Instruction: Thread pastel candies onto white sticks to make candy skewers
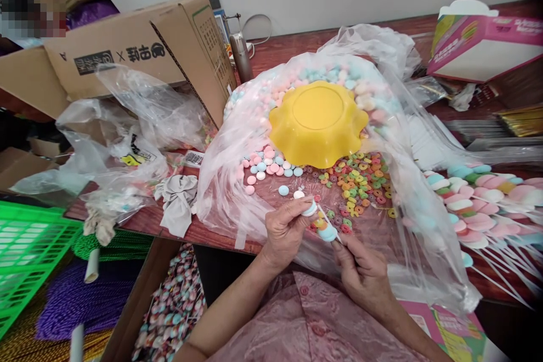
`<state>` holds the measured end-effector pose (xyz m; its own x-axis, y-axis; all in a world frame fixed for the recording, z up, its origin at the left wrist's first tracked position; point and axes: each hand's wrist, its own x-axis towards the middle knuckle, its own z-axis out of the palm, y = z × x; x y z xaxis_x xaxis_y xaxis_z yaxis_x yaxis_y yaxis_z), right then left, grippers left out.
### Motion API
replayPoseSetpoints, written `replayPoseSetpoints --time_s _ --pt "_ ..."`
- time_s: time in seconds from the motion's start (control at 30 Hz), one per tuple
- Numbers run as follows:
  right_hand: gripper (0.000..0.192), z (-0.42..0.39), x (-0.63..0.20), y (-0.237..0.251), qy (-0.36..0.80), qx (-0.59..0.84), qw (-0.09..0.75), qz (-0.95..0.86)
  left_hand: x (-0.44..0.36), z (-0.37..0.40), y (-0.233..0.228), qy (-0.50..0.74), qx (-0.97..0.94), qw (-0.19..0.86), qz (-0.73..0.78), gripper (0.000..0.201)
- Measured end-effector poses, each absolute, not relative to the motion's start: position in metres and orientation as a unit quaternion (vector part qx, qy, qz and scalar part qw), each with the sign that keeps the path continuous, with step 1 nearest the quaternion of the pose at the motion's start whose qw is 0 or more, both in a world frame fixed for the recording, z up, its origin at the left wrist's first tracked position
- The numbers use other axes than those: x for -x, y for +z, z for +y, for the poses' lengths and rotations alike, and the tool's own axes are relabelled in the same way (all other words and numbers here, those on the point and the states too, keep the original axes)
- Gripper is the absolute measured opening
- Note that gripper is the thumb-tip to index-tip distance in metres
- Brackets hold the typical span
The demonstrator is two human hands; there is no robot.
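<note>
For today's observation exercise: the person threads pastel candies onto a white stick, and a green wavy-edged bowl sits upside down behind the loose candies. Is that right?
Not quite. The head view shows the upside-down bowl is yellow, not green. The rest holds: the left hand and right hand work pastel candies onto a white stick.

Bright even daylight, soft shadows, sheen on clear plastic, wide-angle bending at edges, dark top-right corner

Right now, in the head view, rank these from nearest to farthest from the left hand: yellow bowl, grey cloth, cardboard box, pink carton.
1. Grey cloth, just left of the left hand.
2. Yellow bowl, ahead on the candy bag.
3. Cardboard box, far left rear.
4. Pink carton, far right rear.
</note>
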<state>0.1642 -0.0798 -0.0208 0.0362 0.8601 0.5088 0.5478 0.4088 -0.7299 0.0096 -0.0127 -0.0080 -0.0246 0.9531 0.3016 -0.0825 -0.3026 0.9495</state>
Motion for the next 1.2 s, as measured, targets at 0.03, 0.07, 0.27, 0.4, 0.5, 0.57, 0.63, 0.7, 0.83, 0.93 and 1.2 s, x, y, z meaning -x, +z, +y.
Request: replayPoseSetpoints --time_s 0.03,0.07,0.27,0.4,0.5,0.57,0.63,0.7,0.83,0.93,1.2 --pt "0.016 -0.080 -0.164 -0.021 0.169 0.522 0.499 -0.671 -0.009 -0.014 -0.007 0.588 -0.564 0.427 0.392 0.024" --pt "0.015 -0.081 -0.164 -0.022 0.180 0.525 0.499 -0.665 -0.008 -0.015 -0.006 0.579 -0.583 0.418 0.387 0.025" --pt "0.015 -0.081 -0.164 -0.023 0.190 0.547 0.498 -0.645 -0.004 -0.022 0.003 0.451 -0.679 0.448 0.366 0.022" --pt "0.013 -0.078 -0.170 -0.026 0.153 0.557 0.509 -0.638 -0.011 -0.025 0.000 0.447 -0.680 0.481 0.325 0.026" --pt "0.011 -0.075 -0.186 -0.031 0.115 0.579 0.505 -0.630 -0.014 -0.025 -0.006 0.446 -0.658 0.511 0.327 0.033" --pt "0.011 -0.075 -0.202 -0.034 0.107 0.604 0.515 -0.599 -0.010 -0.021 -0.010 0.458 -0.636 0.506 0.360 0.041" --pt "0.010 -0.077 -0.217 -0.035 0.124 0.627 0.546 -0.542 -0.003 -0.013 -0.011 0.482 -0.614 0.473 0.409 0.045" --pt "0.010 -0.081 -0.228 -0.035 0.166 0.631 0.587 -0.479 0.003 0.000 -0.010 0.487 -0.626 0.418 0.443 0.038" --pt "0.017 -0.088 -0.232 -0.032 0.236 0.606 0.645 -0.401 -0.005 0.035 -0.003 0.383 -0.772 0.317 0.397 0.020" --pt "0.018 -0.088 -0.232 -0.034 0.261 0.587 0.674 -0.364 -0.029 0.063 0.000 0.263 -0.845 0.255 0.390 0.023" --pt "0.015 -0.087 -0.241 -0.050 0.333 0.568 0.668 -0.347 -0.057 0.076 -0.008 0.108 -0.902 0.137 0.394 0.023"
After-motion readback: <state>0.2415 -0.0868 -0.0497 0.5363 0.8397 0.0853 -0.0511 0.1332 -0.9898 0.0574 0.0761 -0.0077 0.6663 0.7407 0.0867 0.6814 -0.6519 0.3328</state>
